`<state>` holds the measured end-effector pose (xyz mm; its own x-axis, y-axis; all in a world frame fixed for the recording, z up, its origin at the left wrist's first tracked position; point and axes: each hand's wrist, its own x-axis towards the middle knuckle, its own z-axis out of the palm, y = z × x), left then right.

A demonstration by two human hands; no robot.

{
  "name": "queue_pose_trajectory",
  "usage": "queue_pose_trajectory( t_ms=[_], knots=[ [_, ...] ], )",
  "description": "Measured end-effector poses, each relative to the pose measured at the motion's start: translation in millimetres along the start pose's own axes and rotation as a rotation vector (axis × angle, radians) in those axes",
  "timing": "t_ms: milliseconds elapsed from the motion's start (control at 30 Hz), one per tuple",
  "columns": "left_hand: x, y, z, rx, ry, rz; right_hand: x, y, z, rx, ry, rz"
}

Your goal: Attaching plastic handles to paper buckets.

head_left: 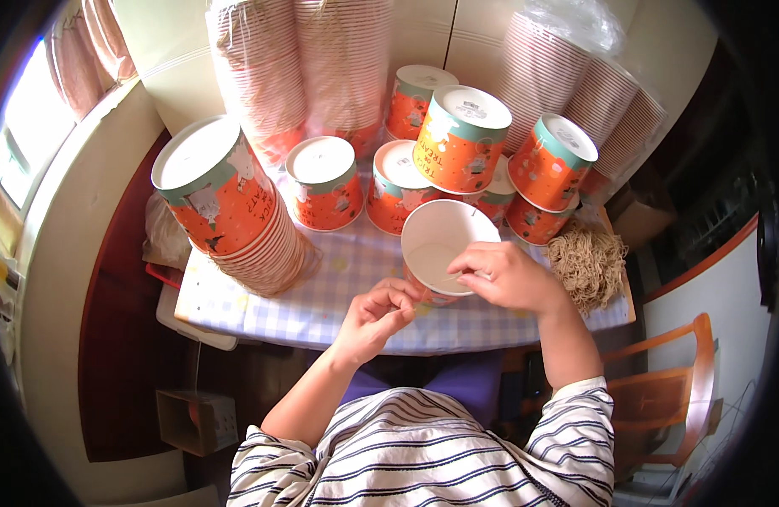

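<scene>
A paper bucket (423, 230), white inside and orange outside, stands upright at the table's front, its open mouth tilted toward me. My right hand (512, 275) reaches over its right rim, thumb and fingers pinched together just inside. A faint pale strand seems to show at those fingertips, too fine to name. On the bucket's lower left side my left hand (377, 317) has its fingers curled, thumb against forefinger; whatever lies between them is hidden. Right of my right hand lies a heap of tan twine pieces (588, 266).
Upside-down orange buckets (461, 139) stand behind, some on top of others. A nested bucket stack (229, 198) leans at the left. Tall bagged stacks (343, 68) line the back. A checked cloth (322, 325) covers the table. A wooden chair (677, 397) stands at the right.
</scene>
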<state>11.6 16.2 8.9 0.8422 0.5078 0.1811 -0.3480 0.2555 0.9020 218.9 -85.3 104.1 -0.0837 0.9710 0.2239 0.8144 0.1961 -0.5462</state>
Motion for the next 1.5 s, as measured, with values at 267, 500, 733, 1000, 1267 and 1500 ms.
queue_pose_trajectory(
  t_ms=[267, 500, 733, 1000, 1267, 1500],
  knots=[
    [15, 4, 6, -0.039, 0.092, -0.017, 0, -14, 8, 0.1, -0.024, -0.116],
    [30, -4, 13, 0.06, 0.131, -0.067, 4, -14, 11, 0.18, -0.033, -0.116],
    [25, 6, 12, 0.171, -0.012, -0.188, 17, -6, 15, 0.325, -0.044, -0.047],
    [16, -3, 0, 0.097, 0.081, -0.175, 14, 1, 40, 0.116, 0.294, -0.111],
    [10, -6, -2, -0.05, 0.112, -0.143, -18, -8, 60, 0.032, 0.343, -0.028],
    [5, -8, -1, -0.053, 0.089, -0.072, -20, -15, 73, -0.178, 0.417, -0.077]
  ],
)
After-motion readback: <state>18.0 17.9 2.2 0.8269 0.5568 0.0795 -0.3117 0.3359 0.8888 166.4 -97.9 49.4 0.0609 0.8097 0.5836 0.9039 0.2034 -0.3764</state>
